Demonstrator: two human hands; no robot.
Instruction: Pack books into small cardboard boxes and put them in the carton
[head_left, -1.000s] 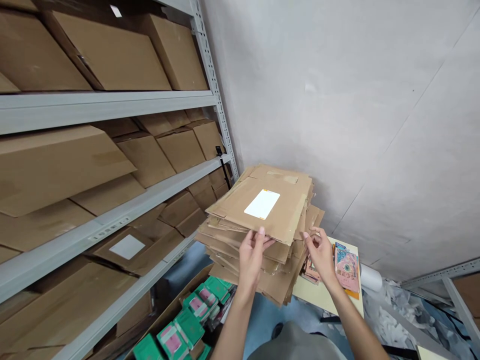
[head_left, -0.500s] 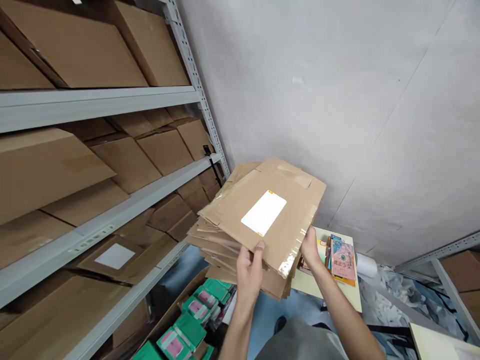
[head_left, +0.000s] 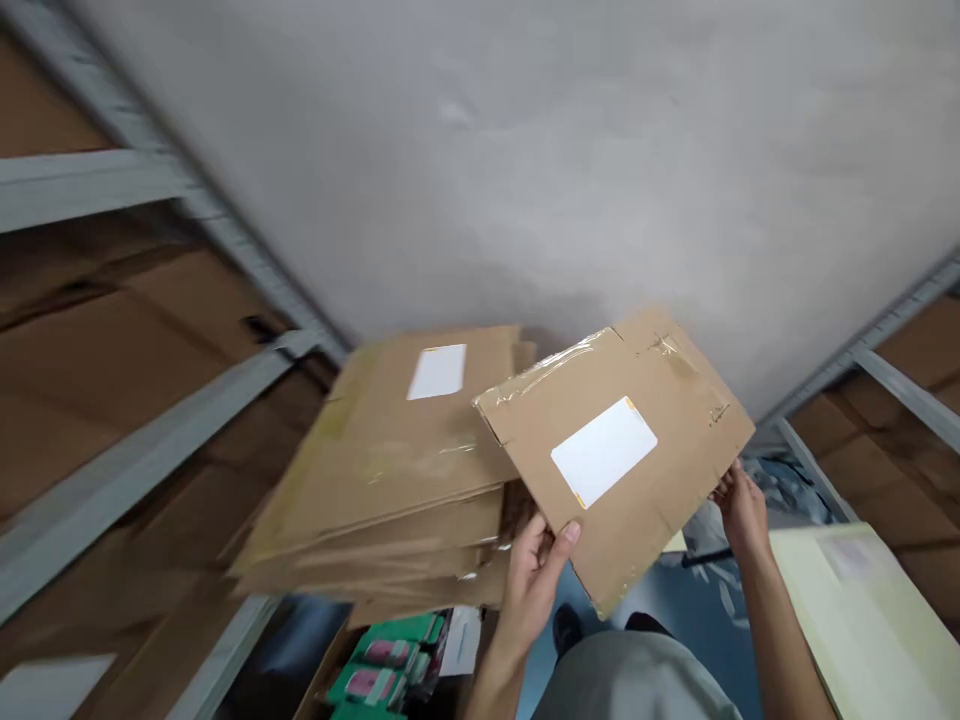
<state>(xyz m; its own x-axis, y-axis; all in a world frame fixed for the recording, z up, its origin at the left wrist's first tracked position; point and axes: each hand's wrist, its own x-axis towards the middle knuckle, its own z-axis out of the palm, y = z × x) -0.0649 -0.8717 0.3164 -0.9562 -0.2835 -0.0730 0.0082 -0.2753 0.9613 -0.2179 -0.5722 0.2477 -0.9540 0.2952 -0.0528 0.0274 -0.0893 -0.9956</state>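
Note:
A flattened cardboard box (head_left: 667,460) with a white label (head_left: 604,452) and clear tape along its edges is held up in front of me. My left hand (head_left: 536,570) grips its lower left edge, thumb on top. At its right edge my right hand (head_left: 741,500) holds on, fingers partly hidden beneath the cardboard. Left of it rises a stack of flattened cardboard boxes (head_left: 390,450); the top one bears another white label (head_left: 437,372) and tape. The held box overlaps the stack's right side in view.
Metal shelving (head_left: 150,450) packed with brown boxes stands at left, and another rack (head_left: 900,390) at right. Below the stack sits a carton with green packages (head_left: 382,665). A pale tabletop (head_left: 862,610) is at lower right. A grey wall (head_left: 525,150) rises behind.
My view has swung right. The labelled flattened box has been lifted off the stack and moved right in both hands, turned, uncovering another labelled box on top.

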